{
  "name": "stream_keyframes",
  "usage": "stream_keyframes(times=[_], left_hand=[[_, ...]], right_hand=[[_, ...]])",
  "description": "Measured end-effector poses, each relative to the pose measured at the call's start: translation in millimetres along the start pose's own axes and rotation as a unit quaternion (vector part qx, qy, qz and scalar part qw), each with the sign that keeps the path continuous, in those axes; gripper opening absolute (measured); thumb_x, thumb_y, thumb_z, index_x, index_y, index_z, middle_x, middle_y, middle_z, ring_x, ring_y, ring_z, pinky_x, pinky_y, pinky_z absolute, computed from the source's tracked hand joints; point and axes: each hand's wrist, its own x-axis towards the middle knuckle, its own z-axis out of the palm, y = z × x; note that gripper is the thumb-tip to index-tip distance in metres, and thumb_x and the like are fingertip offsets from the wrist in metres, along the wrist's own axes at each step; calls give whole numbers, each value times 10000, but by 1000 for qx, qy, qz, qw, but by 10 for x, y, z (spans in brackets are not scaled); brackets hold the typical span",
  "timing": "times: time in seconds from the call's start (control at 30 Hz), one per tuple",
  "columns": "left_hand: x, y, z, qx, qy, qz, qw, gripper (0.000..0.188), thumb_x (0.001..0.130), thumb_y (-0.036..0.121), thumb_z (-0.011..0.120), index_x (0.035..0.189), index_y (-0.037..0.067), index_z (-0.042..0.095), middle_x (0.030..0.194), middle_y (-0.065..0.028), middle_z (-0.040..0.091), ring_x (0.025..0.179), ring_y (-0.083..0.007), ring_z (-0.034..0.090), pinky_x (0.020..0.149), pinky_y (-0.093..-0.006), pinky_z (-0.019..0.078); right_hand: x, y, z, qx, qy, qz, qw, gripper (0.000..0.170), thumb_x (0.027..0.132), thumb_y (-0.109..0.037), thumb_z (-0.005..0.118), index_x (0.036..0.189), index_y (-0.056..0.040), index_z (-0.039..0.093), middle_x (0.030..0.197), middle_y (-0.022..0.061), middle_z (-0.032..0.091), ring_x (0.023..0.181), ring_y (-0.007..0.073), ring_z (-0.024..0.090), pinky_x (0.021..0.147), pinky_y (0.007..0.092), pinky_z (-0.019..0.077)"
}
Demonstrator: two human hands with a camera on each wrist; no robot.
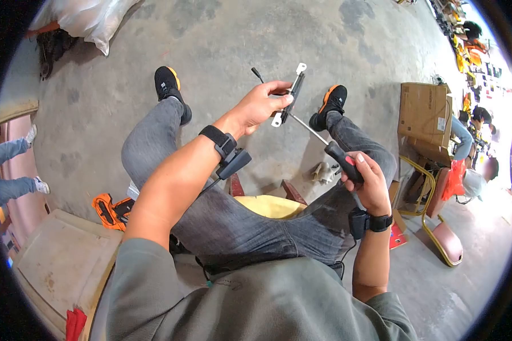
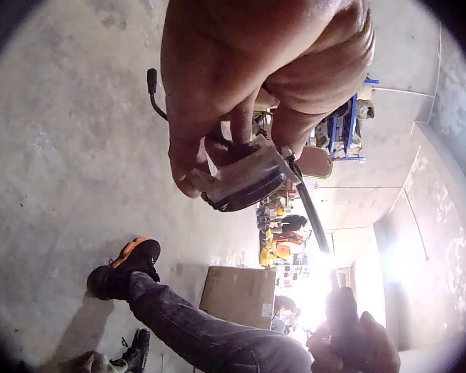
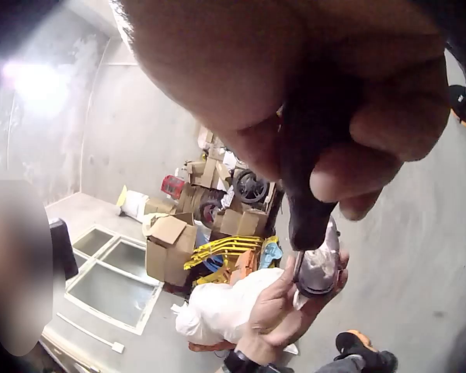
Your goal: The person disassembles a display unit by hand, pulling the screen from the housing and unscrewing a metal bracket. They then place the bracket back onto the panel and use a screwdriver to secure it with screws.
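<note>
My left hand (image 1: 260, 108) grips a narrow part with a black rim and a white tab at each end (image 1: 300, 69), held out between the knees. In the left wrist view the part (image 2: 248, 175) shows a pale curved side and a dark face. A thin cable with a black plug (image 1: 256, 74) sticks out beyond the left hand. My right hand (image 1: 374, 184) holds a screwdriver (image 1: 340, 156) by its black and red handle. The shaft slants up to the part's lower end, near the tab; its tip is hidden there. Fingers wrap the handle (image 3: 307, 206) in the right wrist view.
An orange and black tool (image 1: 103, 210) lies on the floor at left, near a pale panel (image 1: 62, 261). A cardboard box (image 1: 425, 113) and a yellow-framed chair (image 1: 446, 241) stand at right. Other people are at both sides. A white sack (image 1: 94, 23) lies at far left.
</note>
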Motion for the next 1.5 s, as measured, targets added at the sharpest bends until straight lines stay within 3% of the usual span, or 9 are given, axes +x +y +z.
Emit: stream_keyframes(times=[0.1,0.17,0.2,0.53,0.77,1.03,1.1,1.27,1.5], left_hand=[[-6,83,-16,-80,31,-34,996,377,993,157,508,1307,-50,518,1110,-120,652,968,-194,662,834,-315,541],[6,73,-77,-219,25,-47,974,405,996,187,407,1281,-77,518,1130,-178,656,984,-294,682,834,-356,568],[18,88,-85,-225,23,-44,973,432,992,211,363,1252,-88,533,1127,-212,661,1002,-352,679,851,-386,574],[38,67,-109,-244,-12,-21,969,404,982,229,395,1175,-70,586,1079,-196,682,964,-324,688,815,-385,563],[15,106,-79,-223,16,-25,974,377,961,224,435,1187,-38,585,1068,-171,688,945,-268,696,858,-350,546],[-22,152,-36,-229,43,-30,972,339,943,207,445,1074,-40,637,968,-160,707,858,-225,706,824,-321,551],[-2,126,-73,-218,19,-32,975,360,957,228,452,1186,-17,583,1078,-159,684,938,-261,698,854,-335,547],[-12,144,-29,-229,35,-23,972,313,949,195,455,1109,-24,611,1015,-156,694,877,-237,704,831,-331,550],[12,100,-85,-196,-19,5,980,358,951,171,476,1230,-38,557,1100,-173,673,970,-238,682,890,-343,529]], right_hand=[[59,86,-131,97,7,-9,995,342,1039,-317,464,1102,-9,599,780,66,611,608,113,526,529,230,403],[148,218,-252,197,34,-29,979,366,1038,-336,462,1138,-8,590,780,75,606,604,129,520,542,249,409],[187,241,-282,213,29,-16,976,375,1040,-352,457,1144,-15,585,789,80,610,614,139,524,560,258,414],[447,572,-287,173,41,32,984,257,1001,-262,526,1093,-28,582,901,91,649,749,157,596,676,272,493],[525,624,-219,118,64,56,989,158,961,-146,550,1051,-18,571,890,95,648,732,157,604,644,279,494],[529,582,-130,88,95,74,989,131,963,-176,550,981,-46,550,813,47,584,671,133,569,594,276,483],[541,595,-134,82,99,75,989,145,970,-198,551,973,-53,548,792,35,569,656,126,558,588,274,479],[561,628,-136,47,73,62,994,246,1005,-317,546,984,-73,568,789,22,576,631,107,548,567,261,474],[582,639,-113,34,66,60,995,229,1010,-285,543,963,-61,550,779,17,576,631,109,551,582,262,472]])
